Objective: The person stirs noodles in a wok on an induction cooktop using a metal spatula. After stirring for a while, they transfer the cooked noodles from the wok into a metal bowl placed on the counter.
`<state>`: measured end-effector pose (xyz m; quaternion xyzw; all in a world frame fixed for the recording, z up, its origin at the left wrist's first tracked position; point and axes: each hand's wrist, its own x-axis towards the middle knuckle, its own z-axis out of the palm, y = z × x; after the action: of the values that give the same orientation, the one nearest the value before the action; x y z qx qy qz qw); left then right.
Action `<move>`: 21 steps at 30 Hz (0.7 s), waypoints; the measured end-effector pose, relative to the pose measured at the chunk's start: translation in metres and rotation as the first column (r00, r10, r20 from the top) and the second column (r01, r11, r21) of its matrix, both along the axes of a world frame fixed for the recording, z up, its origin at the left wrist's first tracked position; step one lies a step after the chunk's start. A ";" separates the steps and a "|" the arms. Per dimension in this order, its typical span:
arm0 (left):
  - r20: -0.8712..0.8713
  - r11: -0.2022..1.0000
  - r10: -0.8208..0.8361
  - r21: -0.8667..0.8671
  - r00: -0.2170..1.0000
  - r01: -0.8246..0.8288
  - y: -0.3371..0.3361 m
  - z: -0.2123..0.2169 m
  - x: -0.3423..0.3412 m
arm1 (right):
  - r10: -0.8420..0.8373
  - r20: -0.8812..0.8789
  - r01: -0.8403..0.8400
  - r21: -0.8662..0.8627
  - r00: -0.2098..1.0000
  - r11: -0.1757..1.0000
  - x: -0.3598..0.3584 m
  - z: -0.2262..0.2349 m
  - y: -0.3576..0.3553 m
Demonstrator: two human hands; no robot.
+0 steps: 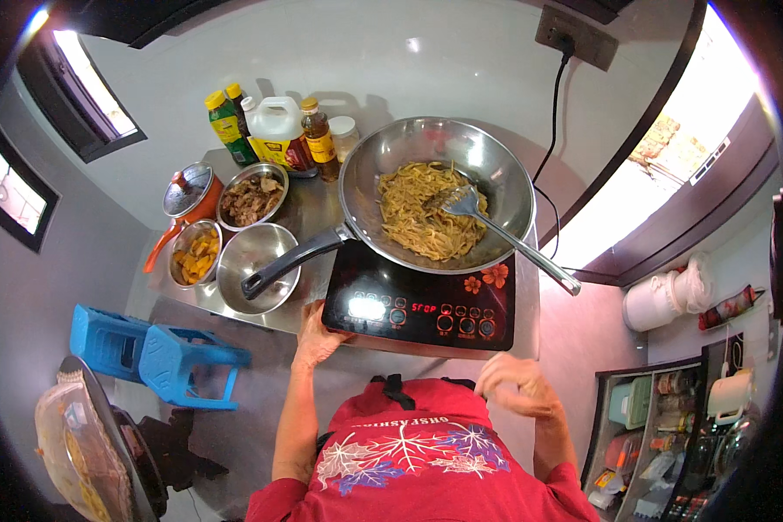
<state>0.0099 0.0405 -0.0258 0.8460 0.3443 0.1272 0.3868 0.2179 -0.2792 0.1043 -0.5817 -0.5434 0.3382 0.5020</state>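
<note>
My left hand [316,337] grips the left front corner of a black induction cooker [418,304], thumb and fingers around its edge. My right hand [520,383] hangs in the air just off the counter's front, fingers loosely bent with nothing between them. On the cooker stands a large steel wok [509,174], its black handle [291,261] pointing left over an empty steel bowl [252,239]. Browned noodle-like strips [422,230] fill the wok's bottom. A metal spatula [513,237] rests in them, its handle leaning over the right rim.
Left on the steel counter [313,213] are a bowl of meat pieces [252,200], a bowl of yellow chunks [196,254] and an orange lidded pot [202,209]. Behind stand a white jug [278,130] and several bottles. A black cord [555,122] runs to a wall socket. Blue stools [187,361] stand left.
</note>
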 end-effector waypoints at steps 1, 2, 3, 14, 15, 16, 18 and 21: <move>0.004 1.000 -0.008 0.017 1.000 0.008 0.001 0.000 0.002 | -0.180 0.133 0.178 0.033 0.975 0.984 0.002 -0.011 -0.003; 0.003 1.000 -0.012 0.028 1.000 0.012 0.001 0.001 0.002 | -0.349 0.253 0.340 0.079 0.903 0.937 0.003 -0.023 -0.005; 0.002 0.999 -0.018 0.038 1.000 0.018 0.002 0.000 0.001 | -0.501 0.362 0.484 0.143 0.786 0.863 0.001 -0.030 -0.008; 0.093 0.994 -0.057 -0.087 0.994 0.065 0.010 -0.009 0.002 | -0.483 0.786 0.568 0.210 0.385 0.796 -0.021 -0.052 0.013; 0.107 0.989 -0.049 -0.134 0.993 0.064 0.010 -0.012 0.000 | -0.472 0.799 0.572 0.203 0.372 0.794 -0.022 -0.054 0.015; 0.122 0.982 -0.044 -0.179 0.991 0.066 0.010 -0.010 0.000 | -0.463 0.811 0.577 0.197 0.359 0.793 -0.023 -0.056 0.016; 0.125 0.976 -0.015 -0.213 0.992 0.042 0.005 -0.006 0.001 | -0.454 0.821 0.586 0.189 0.346 0.788 -0.025 -0.057 0.017; 0.120 0.998 -0.053 0.036 0.991 0.049 0.002 0.006 0.003 | -0.516 0.772 0.613 0.214 0.371 0.761 -0.022 -0.054 0.018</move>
<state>0.0131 0.0421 -0.0203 0.8514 0.2965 0.1741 0.3960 0.1957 -0.2608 0.0506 -0.8439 -0.4551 -0.1211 0.2571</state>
